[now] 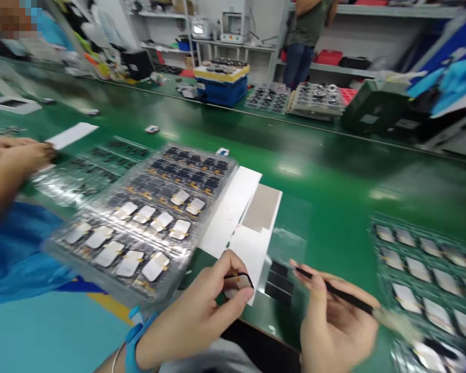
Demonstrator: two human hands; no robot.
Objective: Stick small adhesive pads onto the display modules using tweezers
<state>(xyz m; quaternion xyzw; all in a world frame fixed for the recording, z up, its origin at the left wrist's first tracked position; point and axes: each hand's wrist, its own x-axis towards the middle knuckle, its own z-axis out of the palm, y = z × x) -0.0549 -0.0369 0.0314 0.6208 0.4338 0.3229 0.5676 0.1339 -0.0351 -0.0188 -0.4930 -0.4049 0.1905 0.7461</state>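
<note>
- a green worktop (334, 171) running across the view, with a second length beyond it
- a co-worker's hands (19, 153) at the left, beside a white card (72, 135)
- a blue crate (221, 93) with a yellow top on the far worktop
- two parts trays (267, 97) just beside it
- a person (301, 52) standing at white shelving (357, 9)
- a benchtop instrument (233, 26) on a shelf
</note>
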